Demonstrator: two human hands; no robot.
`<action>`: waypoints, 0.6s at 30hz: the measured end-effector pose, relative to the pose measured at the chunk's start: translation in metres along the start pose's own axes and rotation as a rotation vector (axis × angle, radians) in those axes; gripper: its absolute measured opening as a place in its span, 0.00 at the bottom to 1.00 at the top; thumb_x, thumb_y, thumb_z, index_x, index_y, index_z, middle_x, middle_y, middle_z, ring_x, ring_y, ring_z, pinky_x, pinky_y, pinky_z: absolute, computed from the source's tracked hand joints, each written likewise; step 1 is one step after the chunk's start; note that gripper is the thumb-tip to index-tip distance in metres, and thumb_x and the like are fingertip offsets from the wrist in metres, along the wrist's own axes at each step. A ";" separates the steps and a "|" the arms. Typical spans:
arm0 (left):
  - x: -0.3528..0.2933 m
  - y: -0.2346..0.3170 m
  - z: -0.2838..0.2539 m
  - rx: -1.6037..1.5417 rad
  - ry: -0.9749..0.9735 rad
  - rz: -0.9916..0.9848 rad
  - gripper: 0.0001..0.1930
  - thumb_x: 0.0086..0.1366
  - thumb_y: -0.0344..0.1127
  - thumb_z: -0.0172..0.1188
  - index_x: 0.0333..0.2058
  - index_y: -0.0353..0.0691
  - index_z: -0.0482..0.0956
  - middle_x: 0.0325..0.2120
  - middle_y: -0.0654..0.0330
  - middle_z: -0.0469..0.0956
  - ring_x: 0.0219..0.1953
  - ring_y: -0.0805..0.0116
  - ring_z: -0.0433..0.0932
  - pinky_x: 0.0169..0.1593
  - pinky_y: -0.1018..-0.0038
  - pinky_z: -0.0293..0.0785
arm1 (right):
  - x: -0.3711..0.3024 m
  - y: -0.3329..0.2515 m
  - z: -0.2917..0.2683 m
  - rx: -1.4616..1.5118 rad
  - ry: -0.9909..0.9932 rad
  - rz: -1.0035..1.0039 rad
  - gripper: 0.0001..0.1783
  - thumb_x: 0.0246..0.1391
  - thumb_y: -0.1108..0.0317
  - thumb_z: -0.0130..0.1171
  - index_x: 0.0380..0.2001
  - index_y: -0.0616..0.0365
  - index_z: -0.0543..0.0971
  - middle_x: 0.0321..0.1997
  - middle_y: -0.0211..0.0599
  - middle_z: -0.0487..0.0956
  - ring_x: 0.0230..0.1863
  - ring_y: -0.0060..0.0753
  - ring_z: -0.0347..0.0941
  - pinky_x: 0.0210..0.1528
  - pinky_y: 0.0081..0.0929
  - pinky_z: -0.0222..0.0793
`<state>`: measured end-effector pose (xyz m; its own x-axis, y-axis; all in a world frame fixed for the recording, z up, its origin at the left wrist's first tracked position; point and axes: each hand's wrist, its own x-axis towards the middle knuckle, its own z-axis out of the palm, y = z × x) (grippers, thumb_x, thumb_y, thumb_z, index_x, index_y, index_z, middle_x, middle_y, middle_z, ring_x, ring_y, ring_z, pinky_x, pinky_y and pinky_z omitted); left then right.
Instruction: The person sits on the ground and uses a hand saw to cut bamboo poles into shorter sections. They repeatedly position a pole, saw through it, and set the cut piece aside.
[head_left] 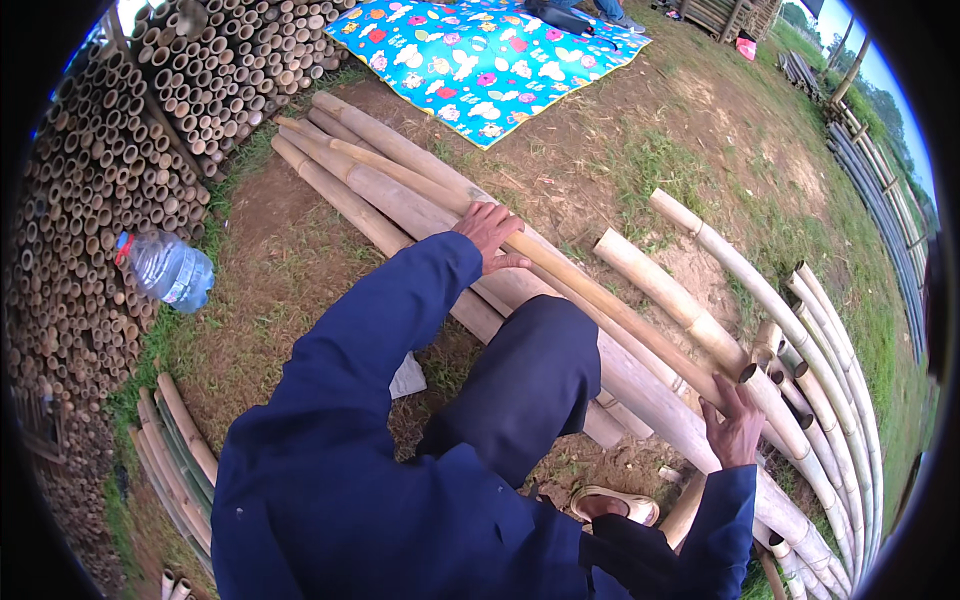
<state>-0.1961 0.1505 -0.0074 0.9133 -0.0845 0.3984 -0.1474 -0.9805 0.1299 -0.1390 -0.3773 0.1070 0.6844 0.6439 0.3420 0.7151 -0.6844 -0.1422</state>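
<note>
Both hands are on the same slim bamboo pole (604,302), which lies slantwise on top of some thicker bamboo poles (645,378) on the ground. The left hand (490,235) is half open, draped over the slim pole around its middle, fingers over the top and thumb stuck out along the near side. The right hand (735,428) is down at the pole's near right end, loosely bent, with fingers spread and touching it. Can't tell how firm either grip is, since both palms face down out of sight.

The tip of the slim pole kinda disappears at the right hand, so I can't say exactly where it ends. The bent knee in dark trousers (530,365) covers part of the thick poles, and the left sleeve (365,310) hides half of a pale flat piece (409,377) on the dirt. Only one sandal (615,505) shows. Up top, the blue patterned mat (460,65) gets cut off, and so does whoever's at its far edge. The dark thing (562,18) there is too small to make out.
</note>
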 end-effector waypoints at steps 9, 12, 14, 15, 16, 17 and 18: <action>-0.013 -0.005 0.006 -0.127 -0.002 -0.083 0.34 0.57 0.73 0.63 0.49 0.50 0.81 0.43 0.59 0.73 0.53 0.55 0.70 0.63 0.54 0.57 | -0.009 -0.015 0.006 -0.022 0.000 0.097 0.29 0.40 0.67 0.78 0.50 0.51 0.84 0.30 0.38 0.73 0.34 0.45 0.73 0.39 0.43 0.69; -0.018 -0.010 0.008 -0.186 -0.152 -0.116 0.35 0.53 0.74 0.66 0.47 0.52 0.82 0.43 0.60 0.75 0.53 0.56 0.71 0.63 0.54 0.56 | -0.023 -0.023 0.018 0.031 -0.038 0.122 0.28 0.41 0.68 0.78 0.50 0.50 0.85 0.30 0.38 0.74 0.34 0.46 0.74 0.40 0.42 0.70; -0.015 -0.001 0.022 -0.213 -0.135 -0.080 0.35 0.50 0.73 0.70 0.45 0.52 0.84 0.45 0.61 0.78 0.54 0.56 0.72 0.63 0.55 0.57 | -0.040 -0.016 0.023 0.086 -0.090 0.196 0.29 0.41 0.68 0.78 0.51 0.50 0.85 0.30 0.39 0.74 0.35 0.47 0.76 0.40 0.43 0.71; -0.016 -0.002 0.029 -0.216 -0.162 -0.117 0.36 0.49 0.74 0.69 0.46 0.52 0.84 0.46 0.61 0.79 0.55 0.56 0.73 0.64 0.55 0.57 | -0.051 -0.012 0.025 0.114 -0.121 0.242 0.29 0.41 0.68 0.77 0.51 0.50 0.85 0.31 0.40 0.75 0.35 0.47 0.76 0.40 0.43 0.72; -0.015 -0.010 0.030 -0.220 -0.192 -0.147 0.37 0.48 0.76 0.68 0.46 0.53 0.85 0.47 0.61 0.79 0.56 0.56 0.73 0.64 0.55 0.56 | -0.046 -0.003 0.035 0.151 -0.157 0.255 0.29 0.42 0.66 0.78 0.52 0.50 0.85 0.31 0.41 0.76 0.36 0.49 0.78 0.41 0.44 0.73; -0.011 -0.006 0.039 -0.254 -0.244 -0.145 0.38 0.46 0.77 0.68 0.46 0.54 0.85 0.47 0.61 0.79 0.56 0.56 0.73 0.65 0.56 0.56 | -0.047 0.003 0.043 0.149 -0.202 0.262 0.27 0.44 0.66 0.77 0.52 0.50 0.85 0.32 0.42 0.77 0.38 0.50 0.78 0.41 0.44 0.73; -0.006 -0.005 0.046 -0.216 -0.330 -0.201 0.37 0.47 0.76 0.69 0.46 0.54 0.86 0.48 0.60 0.80 0.58 0.56 0.73 0.65 0.57 0.59 | -0.048 0.009 0.048 0.165 -0.219 0.264 0.26 0.45 0.66 0.76 0.52 0.50 0.85 0.34 0.41 0.77 0.39 0.51 0.78 0.42 0.44 0.73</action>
<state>-0.1835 0.1483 -0.0522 0.9991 0.0172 0.0388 0.0014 -0.9267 0.3758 -0.1579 -0.3979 0.0445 0.8495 0.5229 0.0698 0.5114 -0.7837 -0.3526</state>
